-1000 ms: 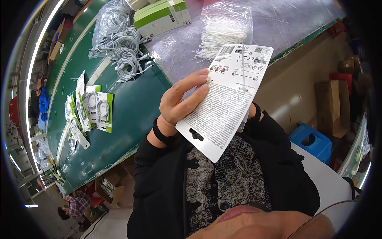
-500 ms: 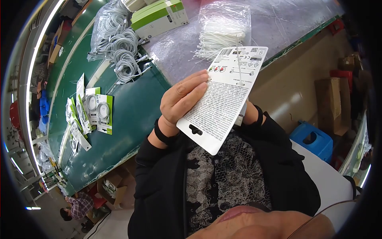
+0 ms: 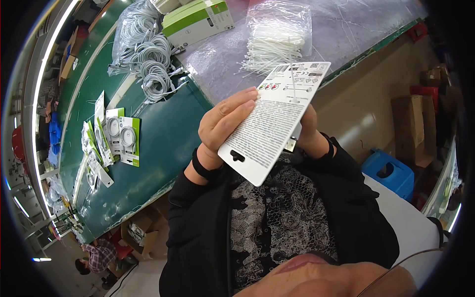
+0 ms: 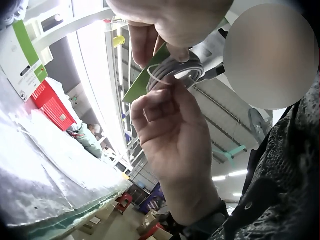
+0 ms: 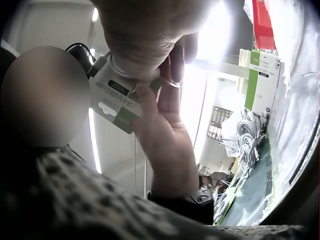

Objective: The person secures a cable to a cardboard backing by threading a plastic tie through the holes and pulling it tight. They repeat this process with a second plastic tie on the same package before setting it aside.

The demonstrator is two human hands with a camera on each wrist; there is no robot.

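My left hand (image 3: 222,121) holds a white printed packaging card (image 3: 264,126) by its edge, fingers over its text side, thumb hidden. On the card's other face, the left wrist view shows a coiled grey cable (image 4: 189,67) against green. A thin white cable tie (image 3: 293,86) crosses the text side near the top, and its loop stands out beside the coil. My right hand (image 4: 175,135), partly hidden behind the card in the head view, pinches the tie between thumb and forefinger close to the coil. A cable plug hangs below the card's edge.
Carded cables (image 3: 127,138) lie on the green table (image 3: 163,143). Farther back are bundled grey cables (image 3: 157,81), a green-and-white box (image 3: 200,22) and a bag of white cable ties (image 3: 277,39). A blue plastic stool (image 3: 388,175) and cardboard box (image 3: 410,131) stand on the floor at right.
The card has tilted and shifted slightly left, its lower edge rising. My right hand has come further out from behind it, and more of the plug shows. The left hand keeps its hold.
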